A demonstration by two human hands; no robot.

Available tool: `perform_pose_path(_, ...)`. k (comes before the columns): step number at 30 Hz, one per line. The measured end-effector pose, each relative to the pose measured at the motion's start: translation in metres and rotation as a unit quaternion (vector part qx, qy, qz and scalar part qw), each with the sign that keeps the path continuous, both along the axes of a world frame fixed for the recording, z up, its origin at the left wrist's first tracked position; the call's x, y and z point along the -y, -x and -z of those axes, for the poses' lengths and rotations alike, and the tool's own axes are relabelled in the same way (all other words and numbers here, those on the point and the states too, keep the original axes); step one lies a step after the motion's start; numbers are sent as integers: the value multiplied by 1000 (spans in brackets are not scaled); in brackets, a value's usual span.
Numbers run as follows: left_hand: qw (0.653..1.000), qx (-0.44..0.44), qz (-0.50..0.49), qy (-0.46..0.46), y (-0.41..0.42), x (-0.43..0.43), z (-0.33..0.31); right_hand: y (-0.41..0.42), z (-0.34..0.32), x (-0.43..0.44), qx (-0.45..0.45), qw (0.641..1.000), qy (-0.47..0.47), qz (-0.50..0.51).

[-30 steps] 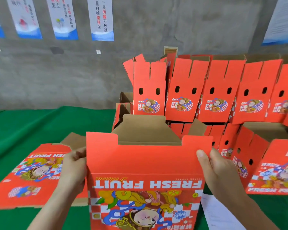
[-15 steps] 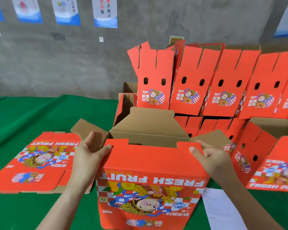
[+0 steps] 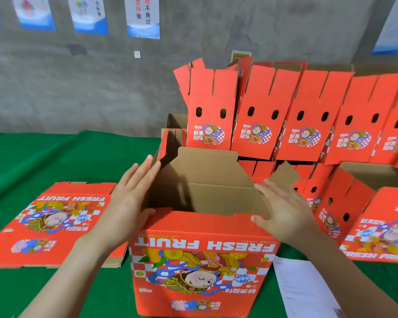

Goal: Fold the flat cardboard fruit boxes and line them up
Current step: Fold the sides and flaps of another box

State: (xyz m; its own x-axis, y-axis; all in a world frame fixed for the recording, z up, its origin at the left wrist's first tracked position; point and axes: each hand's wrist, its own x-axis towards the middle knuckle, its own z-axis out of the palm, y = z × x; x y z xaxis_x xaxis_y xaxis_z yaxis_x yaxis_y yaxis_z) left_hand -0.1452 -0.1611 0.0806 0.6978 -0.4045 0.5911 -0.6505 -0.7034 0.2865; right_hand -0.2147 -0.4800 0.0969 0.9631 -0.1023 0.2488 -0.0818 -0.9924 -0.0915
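Note:
A red "FRESH FRUIT" cardboard box [image 3: 202,260] stands opened into a box shape on the green table, its print upside down towards me and its brown inside showing. My left hand [image 3: 129,198] lies with straight fingers against the box's left flap, thumb on the near top edge. My right hand [image 3: 283,207] presses flat on the right flap, thumb at the near edge. A stack of flat red box blanks [image 3: 46,223] lies to the left. A row of folded red boxes [image 3: 285,125] stands at the back.
More folded boxes [image 3: 340,203] lie tipped on the right, with another red blank [image 3: 386,228] beside them. A white paper sheet [image 3: 301,288] lies at the box's right. The green table cloth [image 3: 44,157] spreads left, and a grey wall with posters [image 3: 143,17] rises behind.
The box has been lowered and spread open from flat. Both hands let go of its top corners and now lie with straight fingers on the side flaps.

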Motion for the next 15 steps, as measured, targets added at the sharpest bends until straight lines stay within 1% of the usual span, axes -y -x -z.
perform_pose_path(1, 1000, 6, 28, -3, -2, 0, 0, -3, -4, -1, -11, 999, 47, -5)
perform_pose_path(2, 998, 3, 56, 0, -2, 0, -1, -6, -6, -3, -20, 997, 70, -13)
perform_pose_path(4, 994, -38, 97, 18, -2, 1, 0, -10, -8, -5, -25, 996, 86, -22)
perform_pose_path(6, 989, -94, 108, 30, -2, 0, -1, -11, -5, -6, -15, 995, 89, -39)
perform_pose_path(8, 990, -106, 90, 13, -5, -1, -5, -10, -3, -6, 4, 996, 75, -54)
perform_pose_path(11, 993, -103, 42, -42, -17, 6, -16, -10, 1, -5, 39, 994, 39, -93)
perform_pose_path(15, 978, -139, -24, -152, -35, 27, -26, -3, 8, -3, 121, 977, -50, -166)
